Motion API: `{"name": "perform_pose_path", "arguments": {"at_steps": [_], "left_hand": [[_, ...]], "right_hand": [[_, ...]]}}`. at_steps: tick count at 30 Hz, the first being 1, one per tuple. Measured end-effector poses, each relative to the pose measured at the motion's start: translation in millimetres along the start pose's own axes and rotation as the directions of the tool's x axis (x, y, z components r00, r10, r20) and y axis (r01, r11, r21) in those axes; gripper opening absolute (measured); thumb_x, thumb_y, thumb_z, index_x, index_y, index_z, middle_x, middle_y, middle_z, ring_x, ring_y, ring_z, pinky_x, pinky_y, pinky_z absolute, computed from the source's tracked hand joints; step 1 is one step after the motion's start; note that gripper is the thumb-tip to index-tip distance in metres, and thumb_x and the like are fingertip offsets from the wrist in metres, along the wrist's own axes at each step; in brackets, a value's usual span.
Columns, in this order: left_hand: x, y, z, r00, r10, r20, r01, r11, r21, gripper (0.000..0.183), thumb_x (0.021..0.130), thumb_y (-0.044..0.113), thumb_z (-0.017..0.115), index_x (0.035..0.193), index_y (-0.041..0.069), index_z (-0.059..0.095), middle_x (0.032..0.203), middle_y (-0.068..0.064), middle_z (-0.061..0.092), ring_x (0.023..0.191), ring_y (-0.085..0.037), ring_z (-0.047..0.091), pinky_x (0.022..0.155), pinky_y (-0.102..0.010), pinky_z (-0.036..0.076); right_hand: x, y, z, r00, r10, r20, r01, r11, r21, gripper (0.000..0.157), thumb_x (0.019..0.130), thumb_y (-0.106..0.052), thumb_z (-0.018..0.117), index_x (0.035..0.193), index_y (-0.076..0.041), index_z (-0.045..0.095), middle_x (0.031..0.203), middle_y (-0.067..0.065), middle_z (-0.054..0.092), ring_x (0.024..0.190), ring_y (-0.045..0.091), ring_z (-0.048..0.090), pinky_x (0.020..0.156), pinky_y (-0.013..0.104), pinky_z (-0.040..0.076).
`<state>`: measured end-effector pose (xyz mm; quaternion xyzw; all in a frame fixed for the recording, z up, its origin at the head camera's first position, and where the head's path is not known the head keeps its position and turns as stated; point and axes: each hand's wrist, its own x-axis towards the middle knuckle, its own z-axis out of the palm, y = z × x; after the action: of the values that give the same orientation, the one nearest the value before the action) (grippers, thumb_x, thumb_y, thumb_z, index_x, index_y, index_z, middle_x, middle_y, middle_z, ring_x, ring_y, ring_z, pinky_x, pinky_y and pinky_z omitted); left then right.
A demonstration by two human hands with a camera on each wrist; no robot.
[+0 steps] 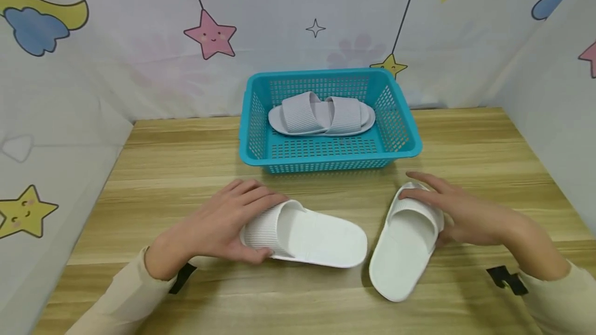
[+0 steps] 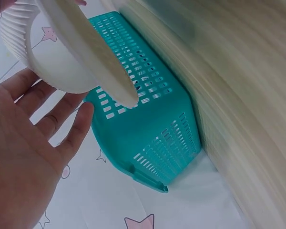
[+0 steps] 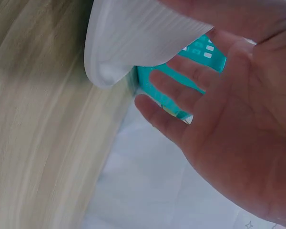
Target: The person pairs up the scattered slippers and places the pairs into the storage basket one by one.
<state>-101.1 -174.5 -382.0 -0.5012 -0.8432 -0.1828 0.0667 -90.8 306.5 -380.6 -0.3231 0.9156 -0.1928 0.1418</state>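
Note:
My left hand (image 1: 233,221) holds a white slide slipper (image 1: 326,239) across its ribbed strap, thumb on the near side and fingers over the far side. In the left wrist view its sole (image 2: 105,62) stands edge-on beside my fingers. A second white slipper (image 1: 400,265) lies to the right, toe pointing away. My right hand (image 1: 470,216) grips that one around the strap, one finger across the top and another extending past the toe. In the right wrist view several fingers (image 3: 176,93) spread beside its strap (image 3: 143,33).
Behind the hands stands a turquoise basket (image 1: 330,163) with perforated walls. Inside it, a pair of pale slippers (image 1: 302,112) lies along the back. The wooden table (image 1: 186,154) meets a white cloth (image 1: 139,40) with star and cloud prints at the back and sides.

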Motion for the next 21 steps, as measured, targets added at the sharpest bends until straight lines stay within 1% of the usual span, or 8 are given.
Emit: {"name": "perform_pose_path", "arguments": {"at_steps": [3, 6, 8, 11, 14, 17, 21], "left_hand": [[0.0, -0.8, -1.9, 1.0, -0.01, -0.007, 0.01, 1.0, 0.005, 0.083, 0.077, 0.052, 0.084, 0.147, 0.014, 0.059, 0.134, 0.002, 0.066, 0.118, -0.022, 0.058, 0.099, -0.049, 0.05], [0.6, -1.3, -3.6, 1.0, -0.027, -0.012, 0.027, 1.0, 0.001, 0.085, 0.076, 0.053, 0.085, 0.147, 0.014, 0.058, 0.134, 0.001, 0.065, 0.118, -0.022, 0.057, 0.099, -0.047, 0.051], [1.7, -1.9, -4.1, 0.999, -0.039, -0.017, 0.039, 0.999, 0.002, 0.086, 0.076, 0.053, 0.084, 0.148, 0.013, 0.058, 0.135, 0.001, 0.063, 0.118, -0.021, 0.056, 0.098, -0.045, 0.051], [2.5, -2.5, -4.9, 0.998, -0.052, -0.026, 0.052, 0.999, 0.003, 0.087, 0.077, 0.054, 0.084, 0.148, 0.013, 0.057, 0.135, 0.0, 0.062, 0.117, -0.02, 0.055, 0.097, -0.044, 0.051], [2.2, -3.5, -5.4, 0.997, -0.064, -0.034, 0.064, 0.998, 0.01, 0.086, 0.078, 0.055, 0.083, 0.148, 0.013, 0.057, 0.134, -0.001, 0.061, 0.117, -0.02, 0.054, 0.097, -0.045, 0.052], [1.6, -4.7, -5.6, 0.996, -0.077, -0.043, 0.078, 0.997, 0.02, 0.086, 0.077, 0.056, 0.083, 0.148, 0.013, 0.057, 0.134, -0.002, 0.06, 0.118, -0.021, 0.055, 0.099, -0.046, 0.052], [0.2, -5.6, -6.0, 0.995, -0.094, -0.047, 0.095, 0.995, 0.031, 0.087, 0.078, 0.058, 0.082, 0.148, 0.014, 0.057, 0.134, -0.002, 0.06, 0.119, -0.022, 0.055, 0.1, -0.048, 0.052]], "right_hand": [[-2, -1, 0.2, 0.999, -0.023, -0.023, 0.023, 1.0, -0.017, 0.101, 0.064, -0.025, 0.104, 0.15, -0.03, 0.051, 0.162, 0.015, 0.039, 0.138, 0.046, 0.049, 0.098, 0.066, 0.052], [-4, -3, -0.4, 0.998, -0.042, -0.047, 0.041, 0.999, -0.03, 0.103, 0.061, -0.026, 0.104, 0.149, -0.029, 0.052, 0.154, 0.005, 0.047, 0.133, 0.032, 0.053, 0.097, 0.057, 0.055], [-5, -6, -1.8, 0.998, -0.03, -0.052, 0.028, 0.999, -0.027, 0.102, 0.061, -0.03, 0.104, 0.149, -0.03, 0.053, 0.151, -0.001, 0.048, 0.131, 0.025, 0.052, 0.096, 0.05, 0.057], [-7, -10, -5.6, 0.999, 0.005, -0.039, -0.004, 1.0, 0.016, 0.098, 0.063, -0.043, 0.102, 0.148, -0.029, 0.056, 0.148, -0.005, 0.049, 0.129, 0.021, 0.052, 0.097, 0.042, 0.056], [-8, -16, -8.4, 0.999, 0.019, -0.032, -0.017, 0.998, 0.056, 0.092, 0.066, -0.055, 0.098, 0.145, -0.03, 0.058, 0.146, -0.008, 0.05, 0.127, 0.018, 0.052, 0.096, 0.035, 0.054], [-9, -20, -9.6, 0.999, -0.002, -0.048, 0.006, 0.997, 0.078, 0.086, 0.066, -0.056, 0.097, 0.14, -0.033, 0.06, 0.138, -0.015, 0.055, 0.119, 0.009, 0.055, 0.092, 0.029, 0.054], [-9, -25, -10.9, 0.997, -0.033, -0.071, 0.039, 0.996, 0.081, 0.081, 0.066, -0.053, 0.099, 0.136, -0.036, 0.061, 0.129, -0.021, 0.057, 0.109, 0.003, 0.056, 0.086, 0.026, 0.054]]}}
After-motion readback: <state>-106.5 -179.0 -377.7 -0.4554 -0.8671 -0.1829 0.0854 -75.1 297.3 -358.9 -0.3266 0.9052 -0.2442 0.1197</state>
